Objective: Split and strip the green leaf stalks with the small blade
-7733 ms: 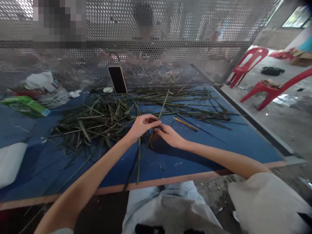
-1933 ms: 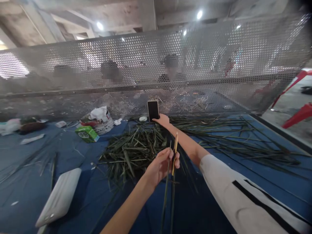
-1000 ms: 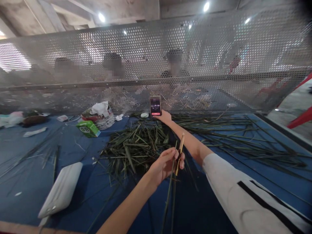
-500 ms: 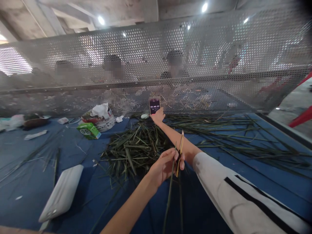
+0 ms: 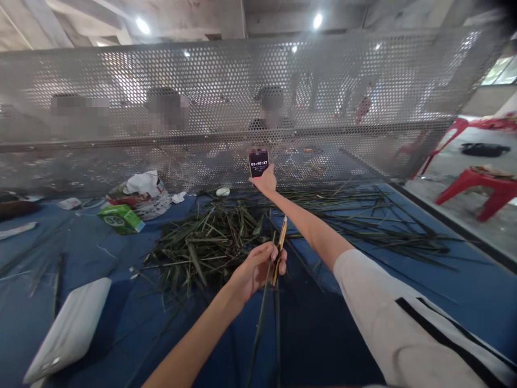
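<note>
My right hand (image 5: 266, 179) reaches out toward the perforated screen, its fingers closed around a phone (image 5: 259, 163) whose dark display shows 03:40:37. Nearer to me, my left hand (image 5: 258, 267) is closed on long green leaf strips (image 5: 260, 318), which hang down toward me. A slim yellowish stick (image 5: 281, 245) with a pale pointed tip is held in the same fingers; its exact kind is unclear. Just beyond the left hand lies a heap of cut green leaf pieces (image 5: 202, 242) on the blue tabletop (image 5: 129, 345).
More long leaf strips (image 5: 388, 231) cover the right side. At left are a white rounded case (image 5: 72, 326), a green box (image 5: 120, 219) and a crumpled bag (image 5: 141, 196). The perforated metal screen (image 5: 218, 118) rises behind, with people beyond it. A red stool (image 5: 474, 186) stands at right.
My right hand has closed on the phone and shifted it up and right against the screen. The view has turned right. My left hand keeps its hold on the strips and stick.
</note>
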`<move>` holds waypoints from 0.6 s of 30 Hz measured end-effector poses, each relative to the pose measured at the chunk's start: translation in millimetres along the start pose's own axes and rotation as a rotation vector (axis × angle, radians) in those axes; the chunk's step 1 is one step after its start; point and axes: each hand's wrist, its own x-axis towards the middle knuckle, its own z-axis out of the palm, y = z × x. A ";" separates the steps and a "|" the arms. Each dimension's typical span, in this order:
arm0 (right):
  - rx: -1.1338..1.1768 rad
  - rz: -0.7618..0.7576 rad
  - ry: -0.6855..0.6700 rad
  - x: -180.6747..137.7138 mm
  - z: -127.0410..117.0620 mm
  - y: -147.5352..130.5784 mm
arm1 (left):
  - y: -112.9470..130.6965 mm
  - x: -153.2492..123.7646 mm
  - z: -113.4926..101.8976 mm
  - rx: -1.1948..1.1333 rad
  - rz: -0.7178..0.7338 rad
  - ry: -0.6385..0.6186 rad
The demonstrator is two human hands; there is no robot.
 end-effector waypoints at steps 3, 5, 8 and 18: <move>-0.049 0.039 0.014 6.3 -25.8 38.4 | 1.3 -0.3 4.3 0.010 0.005 0.006; -0.060 0.082 0.021 9.1 -40.3 63.5 | 3.1 -0.6 7.3 0.013 -0.003 0.012; -0.066 0.173 0.020 10.6 -56.7 91.5 | 4.7 0.2 9.4 0.028 -0.006 0.006; -0.122 0.182 0.039 16.2 -62.3 121.5 | 2.1 1.3 0.0 0.057 0.005 0.052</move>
